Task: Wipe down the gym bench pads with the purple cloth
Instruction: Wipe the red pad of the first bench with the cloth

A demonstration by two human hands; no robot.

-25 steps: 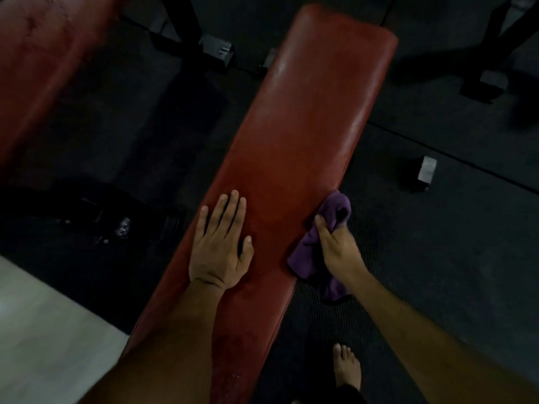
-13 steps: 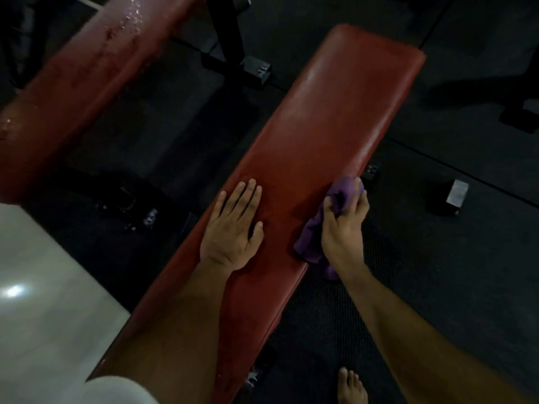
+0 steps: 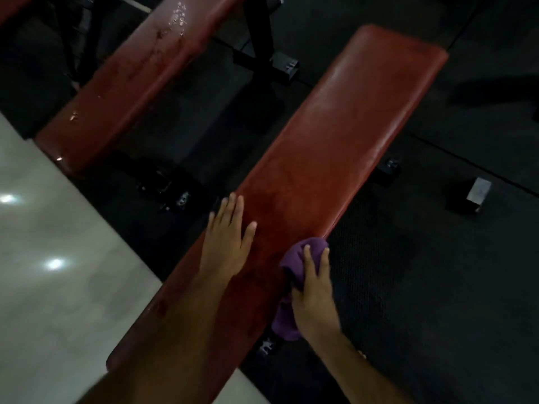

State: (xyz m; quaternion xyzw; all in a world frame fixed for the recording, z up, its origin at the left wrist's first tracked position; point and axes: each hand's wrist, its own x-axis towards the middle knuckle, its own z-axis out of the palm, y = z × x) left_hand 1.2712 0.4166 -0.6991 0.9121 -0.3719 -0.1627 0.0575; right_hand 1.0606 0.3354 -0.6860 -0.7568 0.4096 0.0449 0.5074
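The right hand (image 3: 313, 290) grips the bunched purple cloth (image 3: 294, 275) against the right edge of the near red bench pad (image 3: 335, 147), whose long axis runs toward one o'clock, while the left hand (image 3: 226, 240) rests flat, fingers straight, just beside at nine o'clock

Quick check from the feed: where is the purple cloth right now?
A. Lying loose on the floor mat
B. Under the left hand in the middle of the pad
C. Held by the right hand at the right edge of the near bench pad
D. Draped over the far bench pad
C: the right hand curls its fingers over the purple cloth at the right edge of the near bench pad, while the left hand lies flat on the pad.
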